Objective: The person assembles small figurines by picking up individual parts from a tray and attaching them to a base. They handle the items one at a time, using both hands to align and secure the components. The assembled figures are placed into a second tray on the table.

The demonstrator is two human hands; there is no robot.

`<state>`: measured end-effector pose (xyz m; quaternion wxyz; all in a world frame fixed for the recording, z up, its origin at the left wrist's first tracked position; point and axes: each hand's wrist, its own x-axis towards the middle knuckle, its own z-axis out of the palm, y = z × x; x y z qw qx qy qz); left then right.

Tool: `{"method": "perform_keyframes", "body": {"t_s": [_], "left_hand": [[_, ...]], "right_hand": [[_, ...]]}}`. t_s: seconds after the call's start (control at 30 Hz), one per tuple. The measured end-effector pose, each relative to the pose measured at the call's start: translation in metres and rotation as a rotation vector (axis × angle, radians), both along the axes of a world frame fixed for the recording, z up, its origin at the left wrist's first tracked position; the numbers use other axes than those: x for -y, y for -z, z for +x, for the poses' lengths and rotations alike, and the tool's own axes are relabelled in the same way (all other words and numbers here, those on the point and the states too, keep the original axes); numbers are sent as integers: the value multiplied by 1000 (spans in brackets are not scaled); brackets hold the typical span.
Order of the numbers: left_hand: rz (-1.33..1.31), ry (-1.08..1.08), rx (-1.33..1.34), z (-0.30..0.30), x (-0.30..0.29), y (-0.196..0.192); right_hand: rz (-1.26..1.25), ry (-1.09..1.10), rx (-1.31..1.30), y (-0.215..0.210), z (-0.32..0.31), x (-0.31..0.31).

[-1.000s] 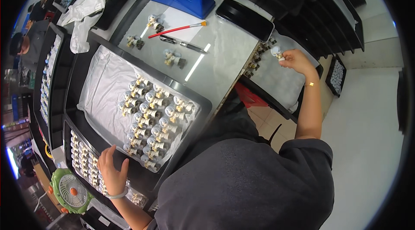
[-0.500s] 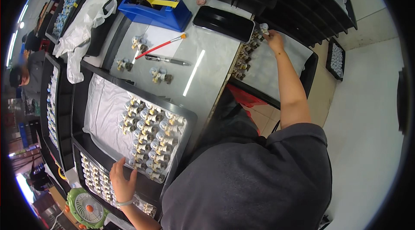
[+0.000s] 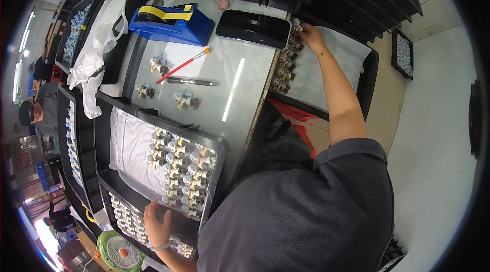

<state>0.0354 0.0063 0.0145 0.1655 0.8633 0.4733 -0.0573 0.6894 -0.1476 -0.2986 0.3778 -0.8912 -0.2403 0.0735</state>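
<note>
head view: since the frame a second ago the right hand has travelled from 3 o'clock to 1 o'clock, reaching the far end of the figurine row on the right tray, fingers pinched on one small figurine. left hand, at 7 o'clock, lies flat and spread on the lower tray's figurines, below the tabletop.

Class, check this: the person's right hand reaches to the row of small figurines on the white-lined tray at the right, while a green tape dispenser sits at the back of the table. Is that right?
Not quite. The head view shows the tape dispenser is blue, not green. The rest holds: the right hand reaches the row of small figurines on the white-lined tray at the right.
</note>
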Motion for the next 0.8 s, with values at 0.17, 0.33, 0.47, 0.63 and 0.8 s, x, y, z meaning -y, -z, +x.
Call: {"method": "perform_keyframes", "body": {"t_s": [0.17, 0.33, 0.47, 0.63, 0.8], "left_hand": [[-12, 0, -13, 0, -2, 0], [-40, -21, -14, 1, 0, -1], [-30, -23, -12, -4, 3, 0], [-38, 15, -21, -4, -3, 1], [-73, 15, -16, 5, -6, 3]], "right_hand": [[81, 41, -526, -28, -24, 11], [253, -82, -98, -15, -54, 12], [-49, -290, -286, -54, -79, 59], [-225, -568, -492, -30, -104, 111], [-429, -620, -290, -54, -138, 90]]}}
